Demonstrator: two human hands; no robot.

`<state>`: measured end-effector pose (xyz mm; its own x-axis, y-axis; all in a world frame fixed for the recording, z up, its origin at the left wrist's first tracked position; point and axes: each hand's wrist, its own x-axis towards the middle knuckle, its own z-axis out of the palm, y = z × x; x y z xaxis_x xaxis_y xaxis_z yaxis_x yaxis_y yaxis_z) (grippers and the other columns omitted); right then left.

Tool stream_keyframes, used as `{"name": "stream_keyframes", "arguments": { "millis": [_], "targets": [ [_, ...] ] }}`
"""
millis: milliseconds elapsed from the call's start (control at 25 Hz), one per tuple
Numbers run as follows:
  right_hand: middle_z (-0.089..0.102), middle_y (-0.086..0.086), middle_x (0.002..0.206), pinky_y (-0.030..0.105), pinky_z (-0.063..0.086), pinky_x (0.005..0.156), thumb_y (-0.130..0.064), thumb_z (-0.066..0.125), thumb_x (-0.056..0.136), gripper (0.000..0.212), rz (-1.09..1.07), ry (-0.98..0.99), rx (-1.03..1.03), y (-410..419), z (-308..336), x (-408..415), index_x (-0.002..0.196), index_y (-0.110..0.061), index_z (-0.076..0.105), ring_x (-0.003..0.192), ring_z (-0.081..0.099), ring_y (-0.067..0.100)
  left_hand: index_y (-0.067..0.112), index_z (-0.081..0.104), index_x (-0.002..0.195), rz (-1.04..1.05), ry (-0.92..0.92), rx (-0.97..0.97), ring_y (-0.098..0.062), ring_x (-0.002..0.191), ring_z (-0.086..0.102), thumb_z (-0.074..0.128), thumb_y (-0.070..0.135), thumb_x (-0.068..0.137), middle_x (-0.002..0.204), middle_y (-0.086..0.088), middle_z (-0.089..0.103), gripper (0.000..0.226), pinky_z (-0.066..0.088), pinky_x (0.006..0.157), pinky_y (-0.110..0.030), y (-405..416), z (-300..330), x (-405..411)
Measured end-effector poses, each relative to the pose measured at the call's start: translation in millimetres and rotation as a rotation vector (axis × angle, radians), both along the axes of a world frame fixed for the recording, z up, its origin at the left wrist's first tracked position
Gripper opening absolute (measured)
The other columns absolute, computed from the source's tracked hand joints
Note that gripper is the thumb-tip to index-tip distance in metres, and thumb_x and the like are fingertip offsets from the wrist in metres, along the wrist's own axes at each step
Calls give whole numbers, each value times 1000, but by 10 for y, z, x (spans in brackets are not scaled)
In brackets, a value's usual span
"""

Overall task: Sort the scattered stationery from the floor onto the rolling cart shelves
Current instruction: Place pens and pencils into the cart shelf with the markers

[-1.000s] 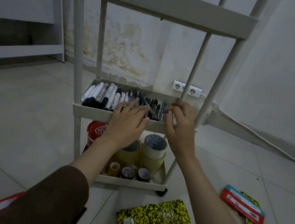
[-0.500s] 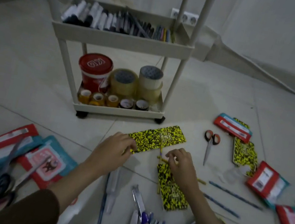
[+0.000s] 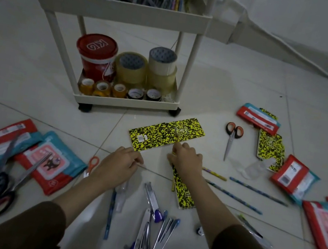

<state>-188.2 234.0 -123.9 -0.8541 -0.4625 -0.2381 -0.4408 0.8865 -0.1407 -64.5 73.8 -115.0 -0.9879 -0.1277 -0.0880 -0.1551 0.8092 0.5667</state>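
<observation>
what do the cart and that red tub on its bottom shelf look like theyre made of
Cart: looks like moulded plastic, matte cream, with smooth thick rims and round posts; painted metal can't be ruled out.
Red tub: probably plastic, slightly glossy, with a snap-on lid bearing raised white lettering.

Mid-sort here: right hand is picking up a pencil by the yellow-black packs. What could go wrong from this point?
The right hand pinches a yellow pencil lying across the speckled pack; lifting may drag that pack along. Open scissors and the pair beside the left hand lie close; a careless reach could meet blades. The cart's middle shelf looks crowded, so added pencils may roll off.
</observation>
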Motion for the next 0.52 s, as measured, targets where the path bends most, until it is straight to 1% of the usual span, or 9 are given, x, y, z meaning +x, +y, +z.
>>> {"name": "stream_keyframes", "arguments": {
  "millis": [80,160,280,360,400,480,520],
  "targets": [
    [48,13,127,45,38,94,-23,49,93,40,-36,-36,35,-67,9,-23,128,-9,39,118,46,33,15,65,102,34,-9,54,-20,102,49,48,6,89,106,-2,61,23,41,88,-36,38,8,-5],
    [48,14,129,44,39,94,-14,50,91,42,-55,-60,53,-61,8,-37,130,-7,36,120,46,33,15,65,99,56,-12,101,-20,101,51,48,4,88,106,-2,62,23,42,88,-35,57,28,-24],
    [55,16,120,40,43,84,-10,51,89,34,-60,-77,-19,27,15,-32,121,-7,43,110,52,34,13,66,97,72,5,161,-21,100,55,49,2,88,104,-4,64,23,44,89,-34,73,52,-52],
    [60,17,108,37,43,73,-10,52,88,17,-58,-77,-153,85,50,11,104,-12,47,100,55,35,11,67,96,102,25,236,-18,96,57,48,-1,88,102,-5,65,23,44,86,-28,99,78,-67],
    [61,16,102,36,40,68,-9,52,87,12,-53,-79,-250,115,84,34,94,-15,45,95,56,34,11,66,95,123,30,281,-15,93,57,48,-2,87,100,-6,65,24,44,83,-24,127,97,-83],
    [60,14,92,36,39,64,-5,54,84,17,-8,-68,-492,139,163,67,85,-17,42,86,55,32,9,64,100,169,32,373,-12,92,56,48,-4,87,101,-7,65,25,43,84,-21,188,128,-127],
    [60,11,87,37,41,64,-3,56,84,15,21,-58,-628,134,224,83,84,-14,45,81,54,30,8,61,107,184,27,414,-12,95,55,48,-3,88,106,-8,63,25,41,87,-21,233,143,-156]
  ]
}}
